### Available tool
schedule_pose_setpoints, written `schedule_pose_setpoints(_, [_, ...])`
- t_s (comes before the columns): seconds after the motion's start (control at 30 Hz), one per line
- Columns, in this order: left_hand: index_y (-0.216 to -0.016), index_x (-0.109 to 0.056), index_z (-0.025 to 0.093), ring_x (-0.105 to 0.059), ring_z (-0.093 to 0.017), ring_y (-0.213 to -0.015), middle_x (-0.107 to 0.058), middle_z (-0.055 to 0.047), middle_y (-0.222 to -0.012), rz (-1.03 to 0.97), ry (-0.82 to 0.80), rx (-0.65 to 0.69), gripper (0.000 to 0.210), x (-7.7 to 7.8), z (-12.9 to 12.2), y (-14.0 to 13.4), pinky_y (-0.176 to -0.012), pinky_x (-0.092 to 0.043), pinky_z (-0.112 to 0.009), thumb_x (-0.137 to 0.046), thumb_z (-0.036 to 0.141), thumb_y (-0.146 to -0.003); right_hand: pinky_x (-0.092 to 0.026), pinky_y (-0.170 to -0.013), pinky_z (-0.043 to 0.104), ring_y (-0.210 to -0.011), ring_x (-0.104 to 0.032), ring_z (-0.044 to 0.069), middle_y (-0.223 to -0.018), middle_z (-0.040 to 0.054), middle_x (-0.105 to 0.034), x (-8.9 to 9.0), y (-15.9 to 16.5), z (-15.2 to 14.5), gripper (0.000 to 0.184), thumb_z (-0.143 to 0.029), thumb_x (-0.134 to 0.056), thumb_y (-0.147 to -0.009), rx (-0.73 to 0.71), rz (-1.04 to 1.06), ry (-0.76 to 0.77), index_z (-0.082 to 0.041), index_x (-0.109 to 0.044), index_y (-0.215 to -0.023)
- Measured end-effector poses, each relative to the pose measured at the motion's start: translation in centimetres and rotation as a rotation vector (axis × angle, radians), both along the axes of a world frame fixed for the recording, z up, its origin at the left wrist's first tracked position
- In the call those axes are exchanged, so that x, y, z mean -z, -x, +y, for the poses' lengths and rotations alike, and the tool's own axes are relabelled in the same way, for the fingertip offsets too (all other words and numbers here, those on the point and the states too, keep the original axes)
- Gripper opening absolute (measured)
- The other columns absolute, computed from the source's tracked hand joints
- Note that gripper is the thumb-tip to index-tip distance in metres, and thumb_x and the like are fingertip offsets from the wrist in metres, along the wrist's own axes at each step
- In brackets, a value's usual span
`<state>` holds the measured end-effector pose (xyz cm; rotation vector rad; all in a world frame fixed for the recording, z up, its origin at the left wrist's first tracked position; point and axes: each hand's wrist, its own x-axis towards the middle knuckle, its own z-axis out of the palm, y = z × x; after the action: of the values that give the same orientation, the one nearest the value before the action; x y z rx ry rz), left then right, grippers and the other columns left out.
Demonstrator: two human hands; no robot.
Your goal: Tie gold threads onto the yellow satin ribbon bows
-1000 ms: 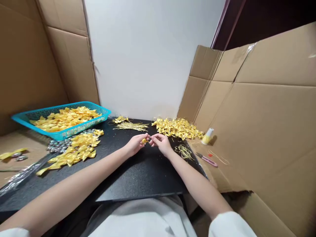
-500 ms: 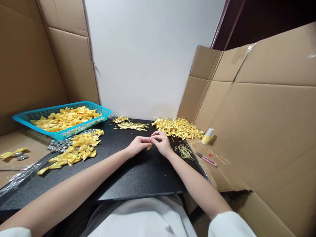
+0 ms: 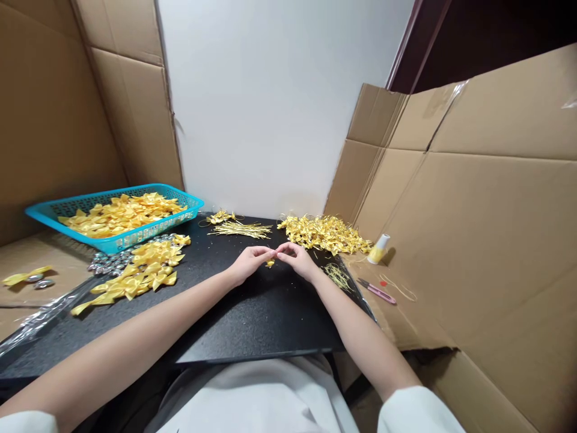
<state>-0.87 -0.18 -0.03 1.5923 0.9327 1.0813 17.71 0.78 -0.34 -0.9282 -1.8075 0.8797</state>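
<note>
L hand (image 3: 250, 263) fingers clamped on sm. shiny yellow ribbon bow (image 3: 270, 263), over black worktop (image 3: 252, 331) btwn front & back edges; R hand (image 3: 298, 262) fingertips tog., meeting L's, grip unclear.

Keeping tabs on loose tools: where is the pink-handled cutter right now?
In the head view, the pink-handled cutter lies at right on the cardboard beside the black tabletop, just below the thread cone and right of the yellow strands.
</note>
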Motion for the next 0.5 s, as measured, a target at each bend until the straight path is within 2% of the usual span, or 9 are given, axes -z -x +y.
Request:
schedule_pose_setpoints(0.23, [-0.079, -0.073, 0.014, -0.059, -0.016, -0.070, -0.071, -0.005, -0.075, 0.151, -0.088, 0.111, 0.040, 0.7, 0.9, 0.8, -0.071, -0.045, -0.028, -0.067, 0.053, -0.071, -0.038, -0.087, 0.032, -0.096, -0.051, 0.017, -0.096, 0.0029, -0.063, -0.1, -1.1, 0.2, 0.015, -0.033, -0.066, -0.081, -0.058, -0.299, -0.146, -0.019, -0.062, -0.077])
schedule_pose_setpoints(0.37, [-0.083, -0.075, 0.016, -0.063, -0.019, -0.081, -0.072, -0.007, -0.087, 0.230, -0.183, 0.197, 0.039, 0.9, 1.7, 1.4, -0.078, -0.048, -0.030, -0.066, 0.052, -0.074, -0.038, -0.086, 0.032, -0.094, -0.050, 0.017, -0.093, 0.0023, -0.063, 0.1, -1.1, 0.2, 0.012, -0.028, -0.067, -0.081, -0.050, -0.336, -0.165, -0.019, -0.064, -0.075])
schedule_pose_setpoints(0.5, [-0.077, -0.077, 0.019, -0.063, -0.020, -0.086, -0.071, -0.009, -0.095, 0.295, -0.293, 0.196, 0.033, 0.7, 1.9, 1.6, -0.080, -0.048, -0.029, -0.066, 0.050, -0.075, -0.039, -0.082, 0.030, -0.088, -0.050, 0.016, -0.090, 0.0016, -0.061, 0.2, -0.9, 0.3, 0.008, -0.023, -0.067, -0.081, 0.000, -0.372, -0.166, -0.019, -0.063, -0.074])
